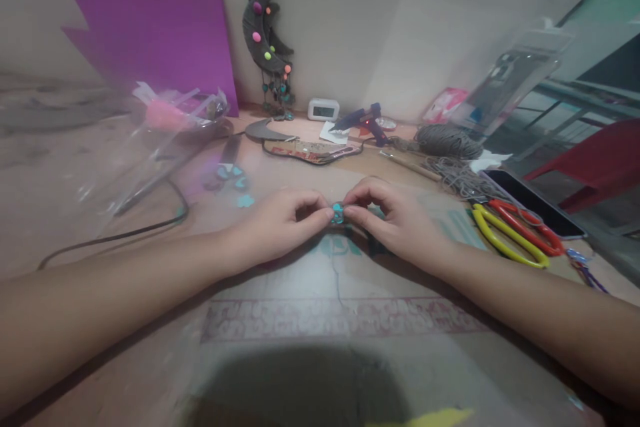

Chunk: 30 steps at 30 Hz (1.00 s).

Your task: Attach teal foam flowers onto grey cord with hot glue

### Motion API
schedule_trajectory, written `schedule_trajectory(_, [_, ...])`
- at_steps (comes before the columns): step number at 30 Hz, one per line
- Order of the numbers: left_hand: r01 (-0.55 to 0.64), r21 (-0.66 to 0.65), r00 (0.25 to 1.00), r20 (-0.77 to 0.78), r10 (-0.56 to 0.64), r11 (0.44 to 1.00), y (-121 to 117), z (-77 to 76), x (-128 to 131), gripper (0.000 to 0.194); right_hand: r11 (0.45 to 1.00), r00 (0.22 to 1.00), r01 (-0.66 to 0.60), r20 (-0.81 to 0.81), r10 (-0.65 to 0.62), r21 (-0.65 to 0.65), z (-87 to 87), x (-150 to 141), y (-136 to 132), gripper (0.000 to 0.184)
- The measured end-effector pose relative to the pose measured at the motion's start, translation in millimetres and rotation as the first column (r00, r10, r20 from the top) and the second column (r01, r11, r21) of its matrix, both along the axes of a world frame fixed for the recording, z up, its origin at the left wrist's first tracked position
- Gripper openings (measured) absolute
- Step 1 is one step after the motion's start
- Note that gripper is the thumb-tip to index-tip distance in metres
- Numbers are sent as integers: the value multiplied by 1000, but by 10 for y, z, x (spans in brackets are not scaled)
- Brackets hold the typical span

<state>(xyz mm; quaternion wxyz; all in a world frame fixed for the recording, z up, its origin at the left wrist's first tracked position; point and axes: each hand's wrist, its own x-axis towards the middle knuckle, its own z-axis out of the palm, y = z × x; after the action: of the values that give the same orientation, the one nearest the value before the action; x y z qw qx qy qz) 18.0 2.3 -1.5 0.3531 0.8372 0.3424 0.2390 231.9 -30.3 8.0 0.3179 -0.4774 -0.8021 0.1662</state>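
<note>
A small teal piece point(338, 213) is pinched between my two hands just above the worktop. My left hand point(295, 217) grips its left edge between thumb and forefinger. On the other edge, the thumb and fingertips of my right hand point(383, 213) are closed. Its exact kind is too small to make out. A thin grey thread point(336, 273) appears to trail below it. Left of my left hand lie a flat teal cutout point(245, 201) and several blurred teal pieces point(233, 175).
A glue gun point(363, 121), a white digital clock point(323, 109) and grey yarn point(447, 141) stand at the back. To the right lie yellow-handled scissors point(510, 237), red-handled pliers or scissors point(527, 223) and a phone point(535, 203). A black cable point(120, 235) curves at left. A moon ornament point(260, 40) hangs behind.
</note>
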Motion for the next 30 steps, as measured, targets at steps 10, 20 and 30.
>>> schedule_trajectory(10, [25,42,1000,4,-25,999,5,-9,1,30,996,996,-89,-4,89,-3,6,-11,9,19])
schedule_trajectory(20, [20,38,1000,-2,-20,999,8,-16,5,29,992,992,-127,-2,127,12,-22,0,11,17])
schedule_trajectory(30, [52,54,998,29,-53,997,4,-1,-10,31,994,999,-38,-42,34,-102,4,-33,-3,16])
